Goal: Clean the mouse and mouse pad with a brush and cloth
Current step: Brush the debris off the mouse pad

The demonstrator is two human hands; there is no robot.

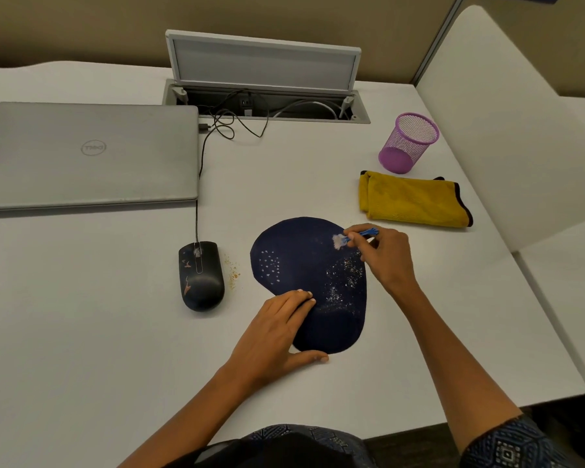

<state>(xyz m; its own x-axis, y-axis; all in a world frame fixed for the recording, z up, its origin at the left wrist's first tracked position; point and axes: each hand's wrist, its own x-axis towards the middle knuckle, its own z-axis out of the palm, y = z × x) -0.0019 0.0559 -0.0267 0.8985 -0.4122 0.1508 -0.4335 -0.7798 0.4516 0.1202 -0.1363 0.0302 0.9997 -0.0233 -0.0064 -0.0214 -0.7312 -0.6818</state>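
Note:
A dark blue mouse pad (298,261) lies on the white desk, with pale crumbs scattered on its right half. My right hand (384,256) pinches a small blue brush (355,235) whose white bristles touch the pad's upper right edge. My left hand (277,332) rests flat with straight fingers on the pad's lower left edge. A black wired mouse (201,276) sits left of the pad, with orange smears on it and orange crumbs beside it. A folded yellow cloth (414,199) lies at the right, beyond my right hand.
A closed grey laptop (88,153) lies at the back left, the mouse cable running past its right edge. A purple mesh cup (407,141) lies tipped behind the cloth. An open cable hatch (264,106) sits at the back. A white partition (507,130) borders the right.

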